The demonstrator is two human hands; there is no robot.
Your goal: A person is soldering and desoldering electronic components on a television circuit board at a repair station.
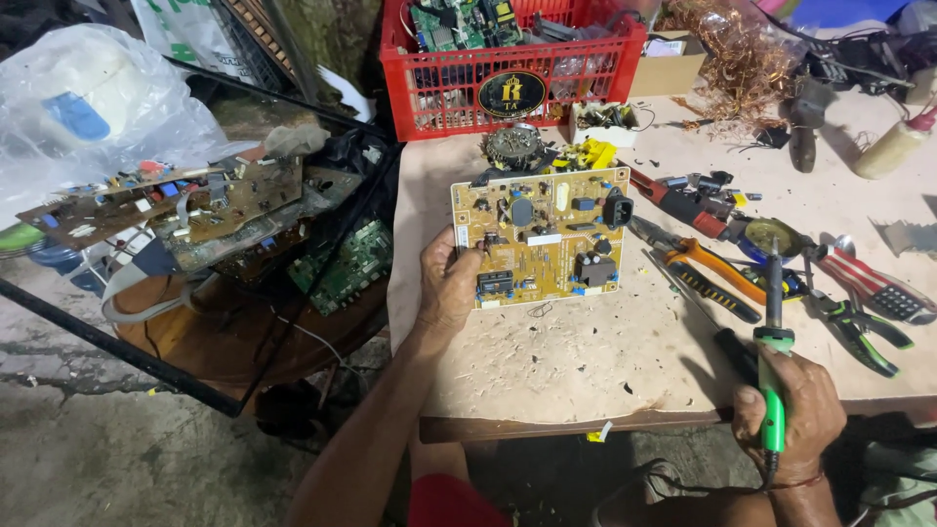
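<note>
My left hand (449,283) grips the left edge of a tan circuit board (542,237) that lies on the worn wooden table (586,361), component side up. Black and blue parts stud the board. My right hand (793,410) holds a green-handled soldering iron (773,361) upright near the table's front right edge, tip pointing away from me, well apart from the board.
Pliers with orange handles (712,263), other hand tools (859,322) and loose parts lie right of the board. A red crate (508,68) of electronics stands at the back, copper wire (732,49) beside it. A stack of old boards (185,210) sits left of the table.
</note>
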